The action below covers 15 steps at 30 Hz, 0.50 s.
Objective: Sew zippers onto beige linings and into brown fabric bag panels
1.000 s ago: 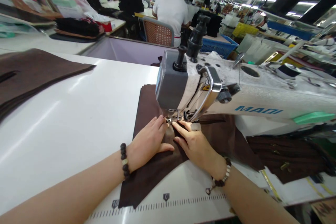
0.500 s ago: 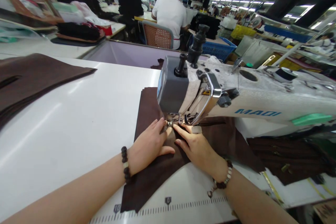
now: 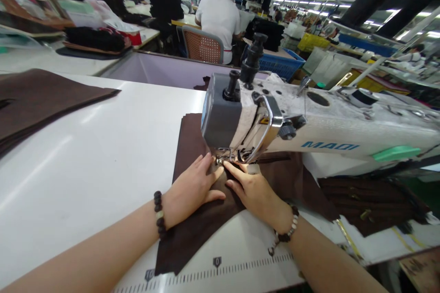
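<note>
A dark brown fabric piece (image 3: 192,242) lies under the head of a white and grey sewing machine (image 3: 223,114). My left hand (image 3: 192,185) rests flat on the fabric, fingers stretched toward the presser foot (image 3: 219,160) from its left. On the other side my right hand (image 3: 257,192) lies on the same fabric, its fingers spread and the index fingertip close to the foot. A pale band wraps one of the right fingers. The needle point is too small to make out.
A stack of brown pieces (image 3: 44,96) lies on the left of the white table (image 3: 113,155). More brown pieces with zips (image 3: 367,201) lie at the right. A ruler scale (image 3: 220,272) marks the front edge. Beyond, a person in white (image 3: 220,20) sits facing away.
The whole view has shifted slightly, so things appear a little further left. Both hands keep their places on the fabric beside the presser foot.
</note>
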### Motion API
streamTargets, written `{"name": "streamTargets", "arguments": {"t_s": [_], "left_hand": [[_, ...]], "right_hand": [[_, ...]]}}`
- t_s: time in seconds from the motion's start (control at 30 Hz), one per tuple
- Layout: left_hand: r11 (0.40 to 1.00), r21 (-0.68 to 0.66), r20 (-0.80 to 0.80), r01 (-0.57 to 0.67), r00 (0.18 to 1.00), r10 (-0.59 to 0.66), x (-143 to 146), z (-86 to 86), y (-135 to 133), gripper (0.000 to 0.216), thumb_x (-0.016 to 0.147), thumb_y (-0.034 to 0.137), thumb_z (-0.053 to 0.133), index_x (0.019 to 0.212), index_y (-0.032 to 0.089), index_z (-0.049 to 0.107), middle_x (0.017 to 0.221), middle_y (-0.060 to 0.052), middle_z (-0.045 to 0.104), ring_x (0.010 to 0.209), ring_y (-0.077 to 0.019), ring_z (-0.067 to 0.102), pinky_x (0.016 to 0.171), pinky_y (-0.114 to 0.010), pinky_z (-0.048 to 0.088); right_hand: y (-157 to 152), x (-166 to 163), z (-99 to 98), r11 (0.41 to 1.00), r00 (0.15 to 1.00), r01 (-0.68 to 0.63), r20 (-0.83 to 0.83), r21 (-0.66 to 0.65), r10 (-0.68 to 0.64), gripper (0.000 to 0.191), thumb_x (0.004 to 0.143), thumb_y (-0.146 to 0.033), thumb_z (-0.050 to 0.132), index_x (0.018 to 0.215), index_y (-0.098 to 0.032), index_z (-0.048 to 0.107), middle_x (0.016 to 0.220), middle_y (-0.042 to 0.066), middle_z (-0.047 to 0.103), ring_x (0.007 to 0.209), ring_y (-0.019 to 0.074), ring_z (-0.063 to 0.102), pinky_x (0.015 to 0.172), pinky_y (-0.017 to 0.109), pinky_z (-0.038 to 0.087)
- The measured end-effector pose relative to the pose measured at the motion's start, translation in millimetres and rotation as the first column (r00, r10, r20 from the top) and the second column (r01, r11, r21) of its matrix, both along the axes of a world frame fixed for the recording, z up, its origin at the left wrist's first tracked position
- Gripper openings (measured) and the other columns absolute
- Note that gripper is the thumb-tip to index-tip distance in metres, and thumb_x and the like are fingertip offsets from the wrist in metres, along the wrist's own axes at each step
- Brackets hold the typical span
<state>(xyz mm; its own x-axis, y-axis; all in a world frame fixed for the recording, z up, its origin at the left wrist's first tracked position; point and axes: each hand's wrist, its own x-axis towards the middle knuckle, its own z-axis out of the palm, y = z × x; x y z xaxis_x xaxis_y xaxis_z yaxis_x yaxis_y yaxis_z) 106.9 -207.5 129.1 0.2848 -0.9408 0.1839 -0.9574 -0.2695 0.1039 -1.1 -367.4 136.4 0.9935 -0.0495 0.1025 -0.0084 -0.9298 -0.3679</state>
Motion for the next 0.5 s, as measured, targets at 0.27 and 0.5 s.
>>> {"name": "streamTargets", "arguments": {"t_s": [0.27, 0.5], "left_hand": [[1.0, 0.023, -0.014, -0.001, 1.0, 0.001, 1.3, 1.8, -1.6, 0.057, 0.078, 0.056, 0.059, 0.116, 0.013, 0.058, 0.112, -0.015, 0.055, 0.111, -0.029, 0.052, 0.095, -0.043, 0.045], [0.998, 0.065, -0.004, -0.011, 1.0, 0.011, 3.2, 3.4, -4.3, 0.06, 0.078, 0.056, 0.058, 0.118, 0.011, 0.057, 0.106, -0.015, 0.055, 0.106, -0.0277, 0.053, 0.09, -0.04, 0.048]], "right_hand": [[-0.7, 1.3, -0.2, 1.0, 1.0, 0.008, 0.004, -0.024, -0.008, 0.042, 0.091, -0.022, 0.05, 0.133, -0.02, 0.049, 0.128, 0.011, 0.053, 0.116, 0.0245, 0.051, 0.104, 0.05, 0.039], [-1.0, 4.8, -0.1, 0.998, 1.0, 0.016, 0.007, -0.066, -0.016, 0.041, 0.09, -0.022, 0.053, 0.131, -0.02, 0.052, 0.123, 0.011, 0.056, 0.113, 0.024, 0.053, 0.103, 0.049, 0.038]]}}
